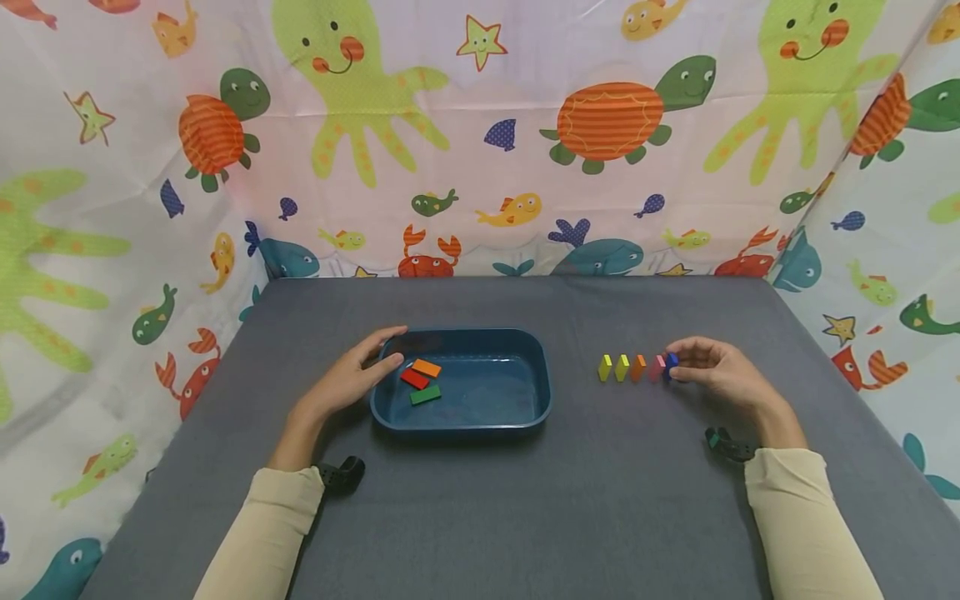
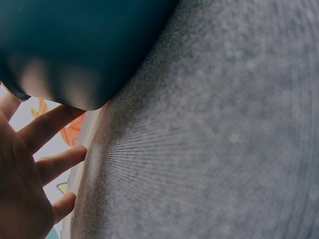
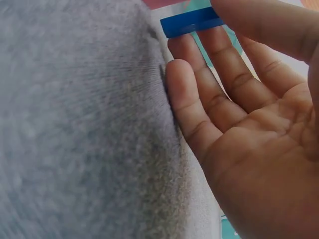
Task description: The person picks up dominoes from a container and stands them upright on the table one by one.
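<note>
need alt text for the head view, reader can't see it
A person's right hand pinches a blue block at the right end of a row of upright pink, orange and yellow blocks. The left hand touches a dark blue tray holding three loose blocks, all on a grey table.

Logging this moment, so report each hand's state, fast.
Left hand: open, resting against the blue tray.
Right hand: closed, pinching the blue block.

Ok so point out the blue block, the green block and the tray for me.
Blue block point(image 3: 187, 23): right wrist view, middle of its visible side.
Green block point(image 1: 425, 395): head view, middle of its visible face.
Tray point(image 1: 487, 392): head view, bare part of its floor.
</note>
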Action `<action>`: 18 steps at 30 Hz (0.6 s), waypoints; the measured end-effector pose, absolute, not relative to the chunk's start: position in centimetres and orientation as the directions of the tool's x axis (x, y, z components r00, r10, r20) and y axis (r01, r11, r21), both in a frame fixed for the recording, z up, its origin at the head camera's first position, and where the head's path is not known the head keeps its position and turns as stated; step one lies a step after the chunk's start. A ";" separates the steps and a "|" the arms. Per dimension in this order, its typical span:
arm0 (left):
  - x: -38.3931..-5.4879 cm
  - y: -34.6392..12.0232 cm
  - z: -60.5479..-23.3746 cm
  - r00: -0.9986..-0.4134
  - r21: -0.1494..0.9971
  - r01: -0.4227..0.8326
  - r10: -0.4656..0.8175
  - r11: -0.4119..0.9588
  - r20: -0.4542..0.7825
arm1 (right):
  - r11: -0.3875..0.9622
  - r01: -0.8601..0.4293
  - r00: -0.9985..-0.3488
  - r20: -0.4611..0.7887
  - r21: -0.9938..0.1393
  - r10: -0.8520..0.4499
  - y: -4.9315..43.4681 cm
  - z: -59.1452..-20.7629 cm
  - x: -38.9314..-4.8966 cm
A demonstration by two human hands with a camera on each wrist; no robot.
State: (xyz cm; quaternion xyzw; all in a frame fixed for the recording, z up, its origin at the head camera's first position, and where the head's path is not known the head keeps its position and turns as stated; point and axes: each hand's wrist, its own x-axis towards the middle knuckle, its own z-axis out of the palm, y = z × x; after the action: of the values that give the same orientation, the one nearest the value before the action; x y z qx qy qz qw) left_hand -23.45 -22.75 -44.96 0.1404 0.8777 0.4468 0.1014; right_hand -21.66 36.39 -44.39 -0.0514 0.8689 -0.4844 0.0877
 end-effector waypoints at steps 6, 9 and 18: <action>-23.5 -22.7 -45.1 -0.940 0.813 0.158 0.337 0.560 -0.049 | 0.555 -0.025 -0.974 -0.106 -0.831 -0.201 36.4 -44.6 -21.7; -23.5 -22.8 -45.1 -0.939 0.813 0.162 0.340 0.560 -0.047 | 0.550 -0.026 -0.971 -0.110 -0.835 -0.213 36.5 -44.6 -21.6; -23.5 -22.8 -45.1 -0.936 0.818 0.172 0.351 0.549 -0.039 | 0.539 -0.038 -0.966 -0.106 -0.842 -0.234 36.6 -44.6 -21.6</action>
State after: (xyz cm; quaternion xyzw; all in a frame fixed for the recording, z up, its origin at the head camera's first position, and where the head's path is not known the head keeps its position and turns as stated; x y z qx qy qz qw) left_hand -23.46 -22.76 -45.10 0.1495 0.8745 0.4506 0.0994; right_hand -21.62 36.58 -44.58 -0.0781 0.8711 -0.4738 0.1034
